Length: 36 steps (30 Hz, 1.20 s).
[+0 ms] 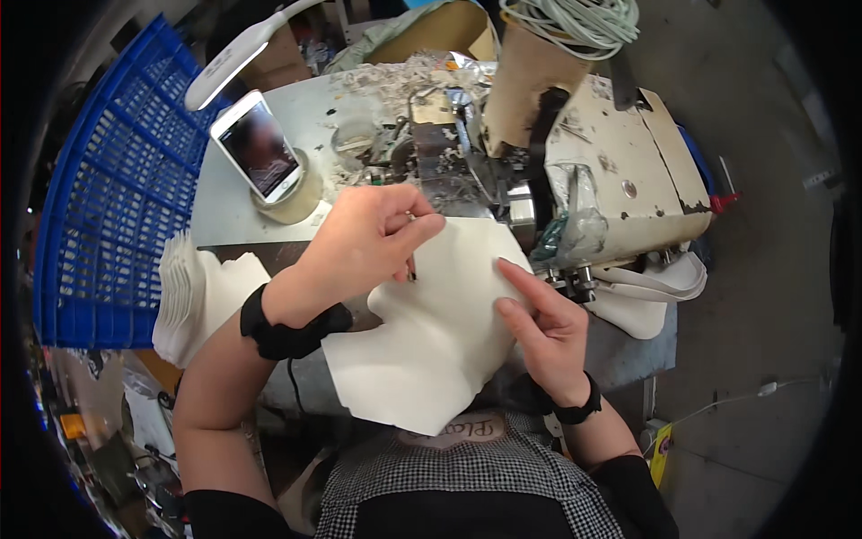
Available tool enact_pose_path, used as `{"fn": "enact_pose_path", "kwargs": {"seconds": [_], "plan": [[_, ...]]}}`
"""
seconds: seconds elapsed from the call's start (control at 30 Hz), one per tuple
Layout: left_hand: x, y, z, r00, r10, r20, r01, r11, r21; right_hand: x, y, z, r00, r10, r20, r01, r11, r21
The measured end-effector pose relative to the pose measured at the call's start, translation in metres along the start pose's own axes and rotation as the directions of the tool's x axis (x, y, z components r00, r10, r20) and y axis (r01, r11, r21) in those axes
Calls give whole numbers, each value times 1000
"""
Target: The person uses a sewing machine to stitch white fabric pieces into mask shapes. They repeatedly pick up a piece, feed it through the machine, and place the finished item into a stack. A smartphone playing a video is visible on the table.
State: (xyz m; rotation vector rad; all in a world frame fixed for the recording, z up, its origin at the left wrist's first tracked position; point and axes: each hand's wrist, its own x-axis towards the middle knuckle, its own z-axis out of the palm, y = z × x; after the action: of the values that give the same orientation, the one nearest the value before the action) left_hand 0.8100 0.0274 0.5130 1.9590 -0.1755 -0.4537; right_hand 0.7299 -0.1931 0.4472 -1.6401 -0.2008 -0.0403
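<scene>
In mid-frame, the bare left hand [370,235], fingertips together, meets a floppy, curvy-edged cream-white sheet [435,328]; whether it grips, I cannot tell. The right hand [555,340], thumb and forefinger apart, touches the sheet's right side.

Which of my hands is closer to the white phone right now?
Left. Your left hand is right of the white phone and closer to your body; your right hand is farther right, at the right edge of the pale sheet.
</scene>
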Motion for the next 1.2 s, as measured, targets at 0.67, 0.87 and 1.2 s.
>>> {"fn": "enact_pose_path", "kwargs": {"seconds": [0.67,0.87,1.2], "plan": [[31,10,17,969,248,-15,-230,919,320,24,-15,-29,984,174,41,-179,960,215],[37,14,23,954,300,-1,-272,867,417,34,-20,-45,978,193,77,-205,962,181],[42,27,21,979,190,73,-203,877,436,45,-24,-70,984,180,-9,-178,979,101]]}}
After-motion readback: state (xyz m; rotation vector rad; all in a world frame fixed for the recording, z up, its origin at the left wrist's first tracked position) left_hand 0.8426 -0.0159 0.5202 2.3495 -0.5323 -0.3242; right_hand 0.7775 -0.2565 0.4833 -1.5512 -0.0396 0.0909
